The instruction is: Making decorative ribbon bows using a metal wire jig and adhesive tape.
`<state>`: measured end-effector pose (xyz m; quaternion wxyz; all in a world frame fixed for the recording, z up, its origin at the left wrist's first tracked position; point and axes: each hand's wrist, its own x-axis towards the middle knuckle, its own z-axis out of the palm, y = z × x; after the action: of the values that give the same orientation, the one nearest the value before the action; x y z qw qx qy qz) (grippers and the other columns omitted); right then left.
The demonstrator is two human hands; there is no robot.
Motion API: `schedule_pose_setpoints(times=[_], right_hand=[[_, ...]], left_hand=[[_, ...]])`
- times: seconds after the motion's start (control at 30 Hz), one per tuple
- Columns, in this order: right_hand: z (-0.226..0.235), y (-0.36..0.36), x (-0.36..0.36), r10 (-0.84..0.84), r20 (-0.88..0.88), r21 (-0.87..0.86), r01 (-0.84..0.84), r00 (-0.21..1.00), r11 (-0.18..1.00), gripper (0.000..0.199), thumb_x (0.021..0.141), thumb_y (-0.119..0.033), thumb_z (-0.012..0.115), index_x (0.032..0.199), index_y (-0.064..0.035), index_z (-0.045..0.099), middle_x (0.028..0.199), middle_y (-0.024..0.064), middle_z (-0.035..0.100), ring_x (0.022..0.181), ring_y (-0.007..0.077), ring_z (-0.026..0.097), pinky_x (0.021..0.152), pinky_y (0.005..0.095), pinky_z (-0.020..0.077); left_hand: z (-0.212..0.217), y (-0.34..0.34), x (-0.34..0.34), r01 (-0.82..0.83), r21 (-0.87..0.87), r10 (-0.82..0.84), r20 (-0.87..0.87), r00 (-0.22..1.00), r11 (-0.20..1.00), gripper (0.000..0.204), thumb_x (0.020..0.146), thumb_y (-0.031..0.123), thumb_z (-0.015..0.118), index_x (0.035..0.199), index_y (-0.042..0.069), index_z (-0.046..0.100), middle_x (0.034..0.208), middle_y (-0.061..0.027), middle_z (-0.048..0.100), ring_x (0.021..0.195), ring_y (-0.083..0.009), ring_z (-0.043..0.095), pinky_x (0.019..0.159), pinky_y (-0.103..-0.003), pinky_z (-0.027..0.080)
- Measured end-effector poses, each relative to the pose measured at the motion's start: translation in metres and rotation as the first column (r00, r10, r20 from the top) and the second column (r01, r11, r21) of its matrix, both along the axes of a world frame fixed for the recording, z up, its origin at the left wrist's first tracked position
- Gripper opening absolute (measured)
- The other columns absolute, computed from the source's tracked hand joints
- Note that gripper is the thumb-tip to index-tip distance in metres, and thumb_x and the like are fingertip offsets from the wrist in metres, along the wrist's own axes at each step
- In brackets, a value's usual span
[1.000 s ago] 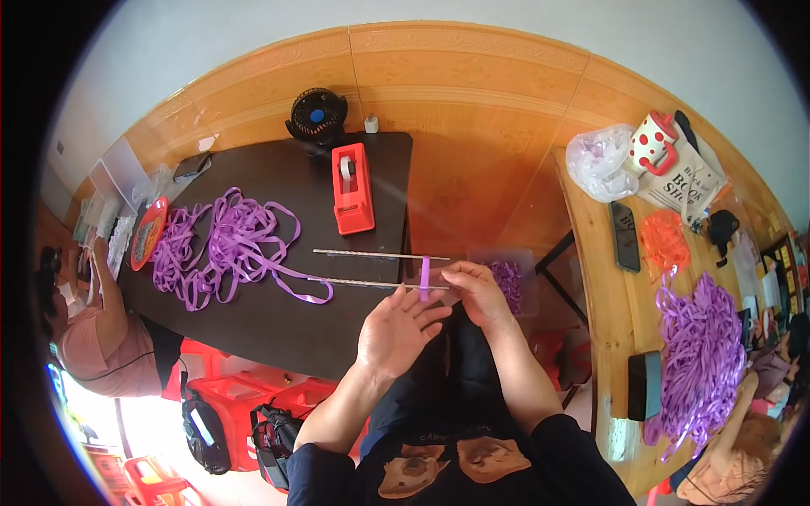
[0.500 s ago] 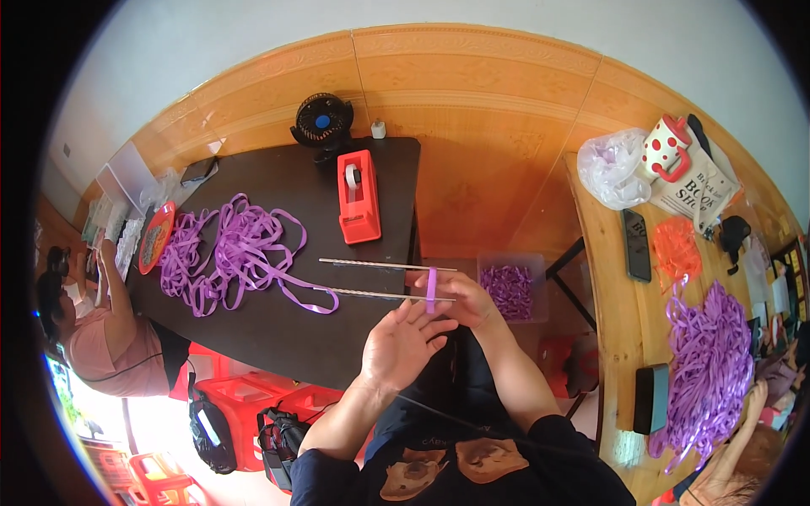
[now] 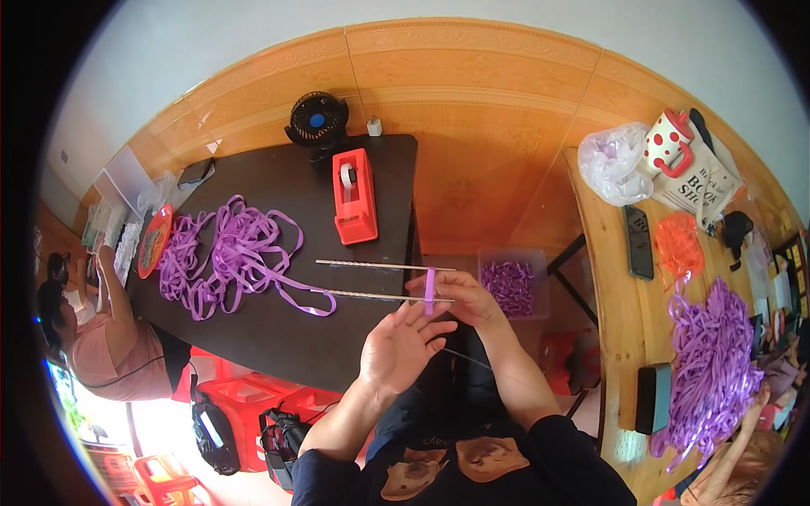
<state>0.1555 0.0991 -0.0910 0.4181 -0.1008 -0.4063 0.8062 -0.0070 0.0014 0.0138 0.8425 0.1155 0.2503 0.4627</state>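
Note:
Two thin metal rods (image 3: 363, 293) with twisted-looking shafts stick out over the dark table's right edge, side by side. A narrow purple ribbon (image 3: 430, 291) is wound around both near their right ends. My right hand (image 3: 468, 297) closes on this ribbon from the right, its fingers reaching behind the rods. Palm up, my left hand (image 3: 396, 347) lies just below the nearer rod, fingers loosely spread and tips close to the ribbon. Whether those tips touch it is hard to tell. A loose purple ribbon pile (image 3: 245, 249) lies on the table to the left.
A red tape dispenser (image 3: 355, 198) and black fan (image 3: 317, 122) stand on the dark table (image 3: 278, 337). Below its right side sits a clear bin (image 3: 512, 287) of purple pieces. The wooden table (image 3: 620, 337) holds more ribbon (image 3: 709, 371) and a phone (image 3: 639, 243). People sit at both sides.
The view has shifted very slightly. My hands, the rods and the wound ribbon keep nearly the same places; the left fingers have moved only a little.

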Motion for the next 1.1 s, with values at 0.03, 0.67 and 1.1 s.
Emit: schedule_pose_setpoints(times=[0.03, 0.67, 1.1], right_hand=[[-0.002, 0.001, 0.000, -0.002, 0.024, 0.010, 0.002, 1.000, 1.000, 0.025, 0.091, -0.014, 0.057, 0.107, 0.0033, 0.064, 0.121, 0.0205, 0.058, 0.112, 0.0289, 0.057, 0.096, 0.0411, 0.0452], [-0.014, 0.009, -0.031, 0.103, -0.113, -0.197, -0.124, 0.988, 0.972, 0.019, 0.091, -0.016, 0.059, 0.099, 0.0011, 0.061, 0.097, 0.0079, 0.063, 0.086, 0.0150, 0.062, 0.077, 0.0262, 0.0499], [0.014, 0.002, -0.023, 0.034, 0.081, -0.198, -0.018, 0.996, 0.980, 0.027, 0.087, -0.011, 0.061, 0.111, 0.0002, 0.058, 0.101, 0.0149, 0.065, 0.091, 0.0222, 0.066, 0.075, 0.0307, 0.0538]], left_hand=[[0.000, 0.000, 0.000, 0.001, 0.000, -0.001, -0.001, 1.000, 1.000, 0.053, 0.091, 0.038, 0.047, 0.131, 0.002, 0.044, 0.129, -0.0109, 0.050, 0.112, -0.0268, 0.050, 0.091, -0.036, 0.036], [-0.003, 0.000, 0.000, -0.017, 0.025, 0.017, -0.019, 1.000, 1.000, 0.056, 0.088, 0.041, 0.051, 0.127, 0.001, 0.046, 0.131, -0.0133, 0.050, 0.112, -0.0283, 0.050, 0.090, -0.036, 0.038], [-0.008, -0.001, 0.000, -0.027, 0.048, 0.025, 0.055, 0.998, 0.998, 0.052, 0.090, 0.039, 0.047, 0.125, 0.001, 0.048, 0.129, -0.0141, 0.052, 0.112, -0.0279, 0.051, 0.090, -0.036, 0.037]])
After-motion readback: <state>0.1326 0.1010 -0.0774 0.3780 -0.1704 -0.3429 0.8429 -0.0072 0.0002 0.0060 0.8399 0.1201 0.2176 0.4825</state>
